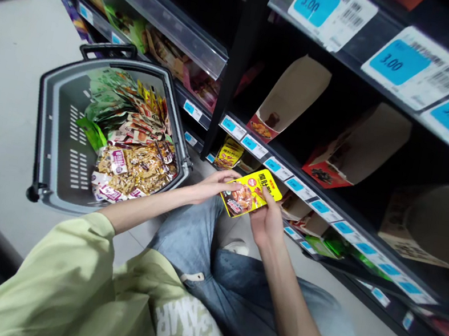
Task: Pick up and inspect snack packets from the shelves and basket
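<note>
Both hands hold a yellow snack packet [249, 194] with a food picture and dark lettering, in front of my lap and close to the shelf. My left hand [216, 186] grips its left side, fingers partly hidden by the packet. On the lower right edge, my right hand [268, 217] has its thumb over the front. Just behind the packet, similar yellow packets [229, 153] stand in a box on the lower shelf. To the left on the floor is a grey shopping basket [63, 122], holding many snack packets [134, 161] in brown, green, red and yellow.
A dark shelf rack with price tags [279, 169] runs along the right. Tall open cartons [291, 96] stand on its middle shelf, above the yellow packets. The basket's raised handle [108, 51] is near the left shelves. Pale floor [1, 76] lies left of the basket.
</note>
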Motion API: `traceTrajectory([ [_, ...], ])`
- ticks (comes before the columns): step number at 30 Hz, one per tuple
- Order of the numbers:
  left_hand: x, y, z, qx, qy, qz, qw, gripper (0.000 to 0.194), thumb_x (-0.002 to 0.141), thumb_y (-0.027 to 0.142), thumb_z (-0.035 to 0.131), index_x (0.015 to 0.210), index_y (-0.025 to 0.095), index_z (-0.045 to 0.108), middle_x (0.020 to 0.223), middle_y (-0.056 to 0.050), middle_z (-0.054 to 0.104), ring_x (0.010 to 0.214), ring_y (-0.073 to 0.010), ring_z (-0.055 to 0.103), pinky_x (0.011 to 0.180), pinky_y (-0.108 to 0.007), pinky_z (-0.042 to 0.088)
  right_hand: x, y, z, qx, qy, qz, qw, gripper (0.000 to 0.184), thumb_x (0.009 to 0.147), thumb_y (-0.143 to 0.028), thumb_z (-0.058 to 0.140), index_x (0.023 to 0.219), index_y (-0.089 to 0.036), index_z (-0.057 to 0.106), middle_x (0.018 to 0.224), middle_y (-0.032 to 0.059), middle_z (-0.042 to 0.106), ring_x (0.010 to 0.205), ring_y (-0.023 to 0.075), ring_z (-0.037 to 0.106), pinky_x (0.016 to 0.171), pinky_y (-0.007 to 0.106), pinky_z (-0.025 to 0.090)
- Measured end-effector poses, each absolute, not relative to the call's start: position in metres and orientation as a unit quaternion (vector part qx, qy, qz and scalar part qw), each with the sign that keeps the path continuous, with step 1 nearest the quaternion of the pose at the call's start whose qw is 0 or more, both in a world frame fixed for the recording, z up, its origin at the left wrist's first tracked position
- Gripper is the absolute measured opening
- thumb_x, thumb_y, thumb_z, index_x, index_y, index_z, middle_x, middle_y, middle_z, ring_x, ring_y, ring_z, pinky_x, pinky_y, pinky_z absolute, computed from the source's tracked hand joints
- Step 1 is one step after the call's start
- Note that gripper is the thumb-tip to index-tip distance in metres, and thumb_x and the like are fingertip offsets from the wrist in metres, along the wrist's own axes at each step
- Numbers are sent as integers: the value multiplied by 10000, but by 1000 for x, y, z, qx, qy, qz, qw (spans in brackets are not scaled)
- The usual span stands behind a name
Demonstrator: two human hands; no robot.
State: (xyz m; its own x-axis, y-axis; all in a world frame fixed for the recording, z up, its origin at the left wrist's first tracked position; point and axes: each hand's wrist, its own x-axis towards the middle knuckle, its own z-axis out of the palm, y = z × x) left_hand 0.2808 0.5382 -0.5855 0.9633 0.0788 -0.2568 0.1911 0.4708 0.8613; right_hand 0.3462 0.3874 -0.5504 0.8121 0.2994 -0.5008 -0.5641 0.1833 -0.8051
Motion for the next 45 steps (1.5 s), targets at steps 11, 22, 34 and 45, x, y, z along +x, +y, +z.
traceTrajectory([
  [11,278,544,-593,789,-10,126,601,606,647,372,837,1204,231,643,1389,-131,522,1328,-295,428,1146,-454,262,346,387,-548,-527,164,316,772,160,701,-180,694,860,-183,677,826,-9,713,648,111,594,489,206,441],
  [22,278,544,-588,743,-47,69,664,516,880,464,589,1312,182,566,1332,-134,578,1239,-250,524,1076,-394,370,336,385,-530,-465,59,334,818,287,710,-411,778,887,-257,613,786,-63,620,629,76,536,557,200,442],
  [34,280,541,-588,585,38,-120,801,640,771,652,615,1089,105,708,1030,-118,740,916,-234,692,788,-315,554,340,383,-537,-479,133,319,807,321,649,-282,848,751,-183,560,605,-105,453,483,21,386,454,144,361],
  [45,277,545,-588,618,67,-92,778,549,784,578,655,975,71,748,941,-113,760,840,-214,710,771,-279,556,339,383,-529,-471,122,337,806,372,676,-261,827,676,-178,465,569,-110,377,443,5,306,413,129,301],
])
